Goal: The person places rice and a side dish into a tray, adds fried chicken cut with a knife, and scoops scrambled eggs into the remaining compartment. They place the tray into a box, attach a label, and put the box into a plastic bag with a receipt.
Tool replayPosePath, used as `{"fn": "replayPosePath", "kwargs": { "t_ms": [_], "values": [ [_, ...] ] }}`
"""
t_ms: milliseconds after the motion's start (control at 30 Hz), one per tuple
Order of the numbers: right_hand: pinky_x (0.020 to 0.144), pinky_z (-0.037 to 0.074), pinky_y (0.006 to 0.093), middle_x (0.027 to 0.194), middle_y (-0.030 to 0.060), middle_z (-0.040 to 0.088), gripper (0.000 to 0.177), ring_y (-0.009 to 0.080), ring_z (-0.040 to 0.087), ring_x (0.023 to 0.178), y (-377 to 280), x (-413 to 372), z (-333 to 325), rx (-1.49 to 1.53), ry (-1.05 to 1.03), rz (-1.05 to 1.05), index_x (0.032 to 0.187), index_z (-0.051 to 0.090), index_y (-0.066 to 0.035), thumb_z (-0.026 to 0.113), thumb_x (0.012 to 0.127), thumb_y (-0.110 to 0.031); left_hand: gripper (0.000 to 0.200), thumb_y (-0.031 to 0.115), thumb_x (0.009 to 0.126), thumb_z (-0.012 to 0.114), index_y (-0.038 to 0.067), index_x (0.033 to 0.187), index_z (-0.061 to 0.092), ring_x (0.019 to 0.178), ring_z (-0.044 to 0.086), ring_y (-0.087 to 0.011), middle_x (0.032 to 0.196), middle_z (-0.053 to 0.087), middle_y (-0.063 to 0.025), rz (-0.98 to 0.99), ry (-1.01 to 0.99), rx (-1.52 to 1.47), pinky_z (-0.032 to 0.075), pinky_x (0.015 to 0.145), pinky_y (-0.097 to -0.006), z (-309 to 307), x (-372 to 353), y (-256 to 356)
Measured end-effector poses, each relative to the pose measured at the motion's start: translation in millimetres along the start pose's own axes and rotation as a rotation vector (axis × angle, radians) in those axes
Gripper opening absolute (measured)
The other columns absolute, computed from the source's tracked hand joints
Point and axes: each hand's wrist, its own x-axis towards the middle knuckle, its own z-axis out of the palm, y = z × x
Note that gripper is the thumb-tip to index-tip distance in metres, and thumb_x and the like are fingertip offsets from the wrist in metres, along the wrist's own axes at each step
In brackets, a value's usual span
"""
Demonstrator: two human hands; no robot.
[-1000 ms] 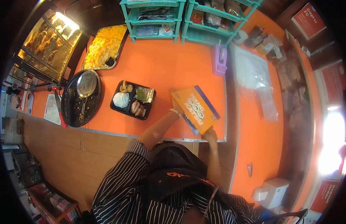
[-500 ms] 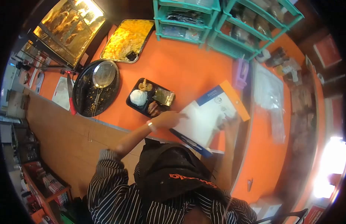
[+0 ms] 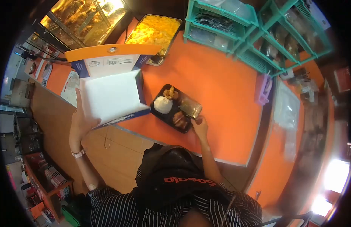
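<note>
My left hand (image 3: 81, 123) holds an open cardboard box (image 3: 111, 94) by its left side. White inside, the box has blue sides and a raised orange-edged lid, and it covers most of the round black pan's place. My right hand (image 3: 199, 125) pinches near the lower right edge of a black compartment tray (image 3: 160, 116), at a shiny packet (image 3: 191, 107). In the tray lie white rice (image 3: 163, 104), fried pieces (image 3: 170, 93) at the top and browned meat (image 3: 180, 120) at the bottom.
Behind the box are a metal tray of yellow food (image 3: 154, 32) and a lit glass food case (image 3: 80, 22). Teal shelf racks (image 3: 221, 28) stand at the back, with a purple holder (image 3: 263, 89) at the right. A second orange counter (image 3: 275, 166) runs along the right.
The box has moved from the right of the food tray to its left, now in my left hand, and stands open. My right hand has let go of the box and moved to the food tray.
</note>
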Motion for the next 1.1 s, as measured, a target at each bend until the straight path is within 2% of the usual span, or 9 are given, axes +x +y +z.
{"fn": "replayPosePath", "kwargs": {
  "t_ms": [67, 200, 267, 333, 500, 667, 767, 967, 1100],
  "values": [
    [0.052, 0.043, 0.0313, 0.067, 0.0092, 0.057, 0.019, 0.0181, 0.057, 0.062, 11, 6, 15, -0.390, 0.161, -0.248, 0.085, 0.050, -0.001, 0.059, 0.073, -0.012, 0.108, 0.003, 0.058, 0.067, 0.008, 0.137, -0.006, 0.084, 0.058, -0.0354, 0.097, 0.057, -0.0247, -0.020, 0.014, 0.023, 0.046, 0.072, -0.0361, -5, 14, -11],
    [0.059, 0.039, 0.0283, 0.064, 0.0060, 0.047, 0.008, 0.0150, 0.048, 0.064, 7, -4, 27, 0.053, 0.272, -0.204, 0.075, 0.046, 0.000, 0.050, 0.075, -0.007, 0.112, 0.005, 0.057, 0.071, 0.009, 0.137, -0.006, 0.090, 0.056, -0.0379, 0.105, 0.054, -0.0258, 0.170, 0.147, 0.009, 0.046, 0.074, -0.0376, 16, 56, -50],
    [0.063, 0.039, 0.0264, 0.070, 0.0040, 0.046, 0.005, 0.0129, 0.045, 0.068, 33, 2, 27, 0.140, 0.290, -0.195, 0.080, 0.047, 0.000, 0.044, 0.078, -0.004, 0.113, 0.006, 0.056, 0.072, 0.009, 0.137, -0.006, 0.092, 0.056, -0.0387, 0.106, 0.054, -0.0263, 0.237, 0.195, 0.017, 0.046, 0.075, -0.0385, 27, 77, -51],
    [0.066, 0.039, 0.0254, 0.078, 0.0027, 0.047, 0.008, 0.0127, 0.046, 0.073, 46, -1, 24, 0.644, 0.353, -0.129, 0.085, 0.046, -0.001, 0.041, 0.080, -0.003, 0.115, 0.003, 0.058, 0.073, 0.011, 0.137, -0.010, 0.101, 0.052, -0.0376, 0.115, 0.049, -0.0250, 0.217, 0.216, 0.101, 0.043, 0.083, -0.0360, 41, 92, -37],
    [0.078, 0.041, 0.0264, 0.105, 0.0094, 0.047, 0.034, 0.0158, 0.050, 0.088, 86, -18, -17, 0.636, 0.333, -0.128, 0.116, 0.039, -0.002, 0.036, 0.083, -0.003, 0.118, 0.003, 0.055, 0.074, 0.012, 0.137, -0.010, 0.096, 0.054, -0.0381, 0.109, 0.052, -0.0256, 0.212, 0.134, 0.068, 0.045, 0.077, -0.0398, 76, 117, -1],
    [0.081, 0.043, 0.0289, 0.105, 0.0086, 0.050, 0.034, 0.0175, 0.051, 0.094, 100, -39, -61, 0.867, 0.284, -0.069, 0.117, 0.040, -0.002, 0.036, 0.084, -0.004, 0.118, 0.002, 0.053, 0.074, 0.017, 0.138, -0.008, 0.091, 0.055, -0.0395, 0.103, 0.053, -0.0260, 0.325, 0.194, 0.092, 0.046, 0.075, -0.0416, 136, 133, 6],
    [0.080, 0.042, 0.0290, 0.106, 0.0081, 0.049, 0.039, 0.0167, 0.051, 0.092, 47, -53, -83, 0.803, 0.347, -0.134, 0.119, 0.040, -0.002, 0.035, 0.081, -0.002, 0.115, 0.001, 0.054, 0.072, 0.016, 0.138, -0.005, 0.080, 0.055, -0.0416, 0.093, 0.050, -0.0247, 0.429, 0.122, 0.009, 0.047, 0.069, -0.0456, 181, 129, 17],
    [0.085, 0.040, 0.0286, 0.112, 0.0100, 0.047, 0.045, 0.0170, 0.048, 0.099, 25, -32, -93, 0.733, 0.321, -0.082, 0.125, 0.034, -0.001, 0.038, 0.080, -0.006, 0.117, 0.005, 0.054, 0.074, 0.011, 0.137, -0.008, 0.096, 0.052, -0.0423, 0.109, 0.050, -0.0300, 0.492, -0.298, -0.051, 0.047, 0.076, -0.0432, 277, 96, 45],
    [0.086, 0.039, 0.0284, 0.114, 0.0106, 0.047, 0.049, 0.0169, 0.048, 0.100, 12, -6, -75, 0.738, 0.261, -0.138, 0.126, 0.034, 0.001, 0.039, 0.078, -0.006, 0.103, 0.012, 0.055, 0.077, 0.011, 0.136, 0.013, 0.098, 0.052, -0.0380, 0.113, 0.049, -0.0243, 0.730, -0.406, -0.383, 0.045, 0.080, -0.0409, 338, 89, 27]
  ]
}}
